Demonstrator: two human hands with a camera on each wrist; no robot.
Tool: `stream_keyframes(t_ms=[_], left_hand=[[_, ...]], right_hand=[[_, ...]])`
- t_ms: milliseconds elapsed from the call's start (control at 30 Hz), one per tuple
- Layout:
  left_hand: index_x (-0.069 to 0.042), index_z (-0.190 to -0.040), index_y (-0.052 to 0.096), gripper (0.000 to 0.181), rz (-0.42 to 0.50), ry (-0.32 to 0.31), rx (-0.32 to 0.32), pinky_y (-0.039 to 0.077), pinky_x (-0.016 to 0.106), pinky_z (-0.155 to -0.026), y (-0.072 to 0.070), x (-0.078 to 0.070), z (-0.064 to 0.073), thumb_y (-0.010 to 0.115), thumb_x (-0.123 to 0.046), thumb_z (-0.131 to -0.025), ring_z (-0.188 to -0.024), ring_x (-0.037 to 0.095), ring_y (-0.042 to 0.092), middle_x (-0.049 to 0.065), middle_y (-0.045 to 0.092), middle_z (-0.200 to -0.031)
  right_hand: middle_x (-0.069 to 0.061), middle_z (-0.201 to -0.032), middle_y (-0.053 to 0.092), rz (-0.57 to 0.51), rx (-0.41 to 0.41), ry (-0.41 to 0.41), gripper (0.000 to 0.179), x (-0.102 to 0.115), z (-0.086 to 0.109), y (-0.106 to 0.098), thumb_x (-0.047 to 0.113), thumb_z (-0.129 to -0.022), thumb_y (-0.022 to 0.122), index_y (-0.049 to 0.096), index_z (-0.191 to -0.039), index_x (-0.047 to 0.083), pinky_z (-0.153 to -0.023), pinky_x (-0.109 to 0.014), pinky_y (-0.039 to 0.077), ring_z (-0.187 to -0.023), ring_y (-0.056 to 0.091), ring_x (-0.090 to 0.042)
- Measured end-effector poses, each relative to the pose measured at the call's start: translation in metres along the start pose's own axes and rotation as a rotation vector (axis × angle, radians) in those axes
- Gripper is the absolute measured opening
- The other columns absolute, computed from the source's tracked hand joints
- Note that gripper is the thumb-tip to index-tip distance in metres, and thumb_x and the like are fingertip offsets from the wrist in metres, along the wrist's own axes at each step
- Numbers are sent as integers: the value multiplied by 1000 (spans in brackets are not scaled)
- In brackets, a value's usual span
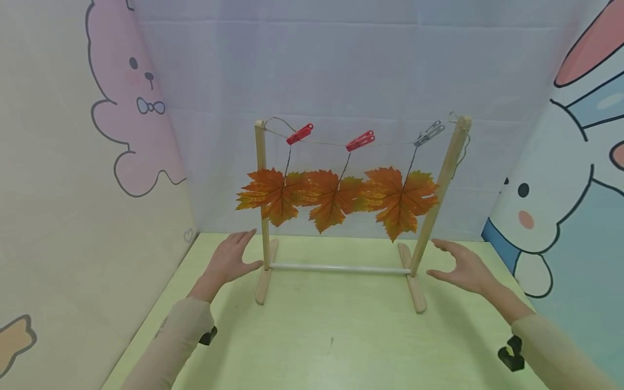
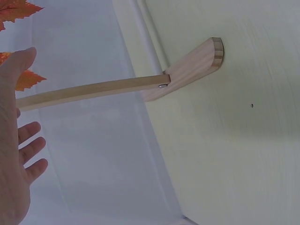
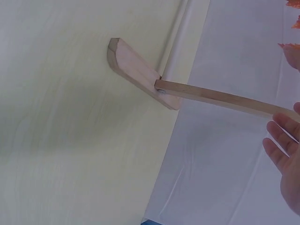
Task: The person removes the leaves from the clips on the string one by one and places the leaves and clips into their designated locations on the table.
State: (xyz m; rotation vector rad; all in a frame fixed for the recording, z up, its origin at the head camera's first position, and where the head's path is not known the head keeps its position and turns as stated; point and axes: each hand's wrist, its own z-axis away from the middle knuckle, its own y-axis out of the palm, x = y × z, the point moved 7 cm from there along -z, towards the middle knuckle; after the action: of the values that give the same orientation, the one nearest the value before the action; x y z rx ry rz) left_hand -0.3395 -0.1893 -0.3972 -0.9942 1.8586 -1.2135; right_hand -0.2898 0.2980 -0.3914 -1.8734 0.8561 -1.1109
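A wooden stand with a left post (image 1: 266, 244), a right post (image 1: 433, 214) and a white crossbar (image 1: 341, 267) is on the table. Twine runs between the post tops. Two red clothespins (image 1: 299, 134) and a grey clothespin (image 1: 429, 134) on the twine hold three orange maple leaves (image 1: 402, 200) by their stems. My left hand (image 1: 229, 257) is beside the left post, thumb and fingers spread apart. On the other side, my right hand (image 1: 460, 266) is held just outside the right post, also with thumb and fingers apart. Neither hand holds anything.
The pale yellow table (image 1: 312, 336) ends at a white cloth backdrop (image 1: 341, 76). Cartoon-printed walls flank it, with a pink bear (image 1: 131, 108) at left and a white rabbit (image 1: 546, 189) at right. The stand's wooden feet (image 1: 264, 284) reach toward the front.
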Motion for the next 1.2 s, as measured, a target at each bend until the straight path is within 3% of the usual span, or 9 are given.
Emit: stream_keyframes(t_ms=[233, 533, 833, 1033, 1200], left_hand=[[-6, -138, 35, 77, 22, 17, -11, 37, 52, -93, -5, -8, -4, 66, -41, -78, -117, 36, 43, 19, 48, -128], [-4, -134, 41, 71, 44, 64, -75, 44, 49, -85, -25, -24, -14, 68, -36, -77, -112, 35, 47, 19, 51, -122], [-4, -132, 43, 70, 41, 122, -168, 48, 47, -79, -43, -33, -20, 71, -34, -75, -109, 33, 49, 17, 54, -118], [-2, -128, 47, 69, 28, 188, -226, 49, 45, -79, -57, -42, -27, 75, -31, -72, -104, 32, 52, 16, 57, -113], [-2, -127, 48, 66, 27, 208, -250, 48, 47, -81, -70, -46, -36, 73, -33, -73, -104, 33, 53, 15, 56, -117]], right_hand=[[-24, -113, 57, -14, -47, -32, 66, 14, -6, -6, 27, -71, 76, 50, -121, -7, -78, -54, 45, -99, 54, -39], [-19, -103, 62, -31, -142, -138, 53, 38, -15, -13, 13, -69, 77, 56, -114, -6, -69, -45, 48, -85, 59, -30], [-8, -91, 65, -91, -143, -182, 42, 61, -30, -20, 14, -69, 77, 62, -105, -1, -62, -26, 47, -75, 55, -22], [-5, -87, 64, -135, -127, -237, 41, 76, -39, -29, 11, -69, 77, 63, -106, -2, -59, -29, 48, -70, 53, -19], [-3, -85, 62, -150, -138, -288, 44, 88, -44, -37, 8, -68, 78, 62, -107, -2, -58, -28, 48, -72, 51, -12]])
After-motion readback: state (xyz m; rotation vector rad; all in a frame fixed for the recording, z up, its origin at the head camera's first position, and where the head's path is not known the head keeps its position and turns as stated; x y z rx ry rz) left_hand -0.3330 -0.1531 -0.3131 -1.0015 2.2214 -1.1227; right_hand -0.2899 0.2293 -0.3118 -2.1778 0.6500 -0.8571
